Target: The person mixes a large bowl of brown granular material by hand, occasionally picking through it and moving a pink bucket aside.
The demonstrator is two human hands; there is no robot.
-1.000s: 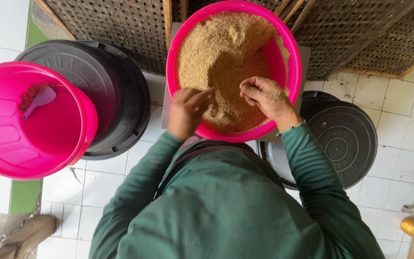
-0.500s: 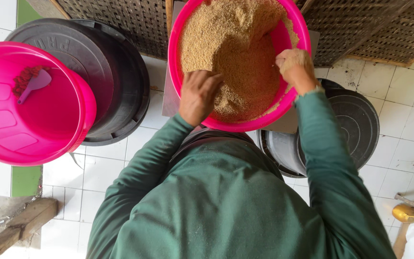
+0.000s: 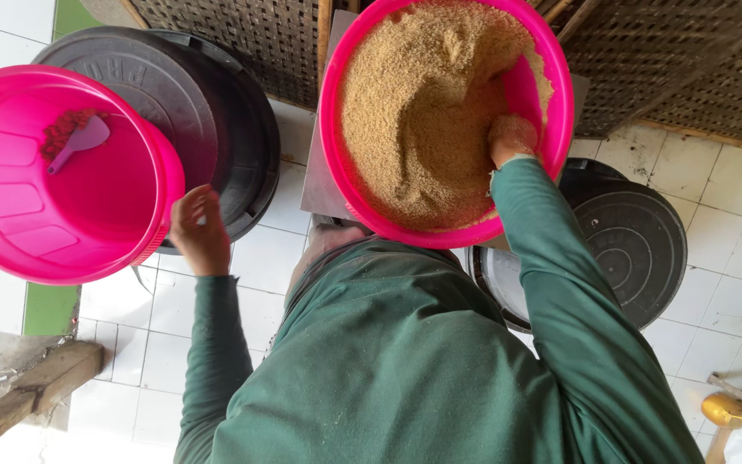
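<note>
The right hand (image 3: 513, 139) is buried in grain, its grip hidden, inside the pink basin (image 3: 337, 172) at twelve o'clock, while the loosely curled, empty left hand (image 3: 199, 230) is nearer the pink tub (image 3: 10, 198) at nine o'clock.

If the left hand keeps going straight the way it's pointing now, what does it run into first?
The left hand points up and left toward the near-empty pink basin; its rim looks like first contact, with the black lid just behind. Depth is unclear, so it may pass below the rim.
</note>
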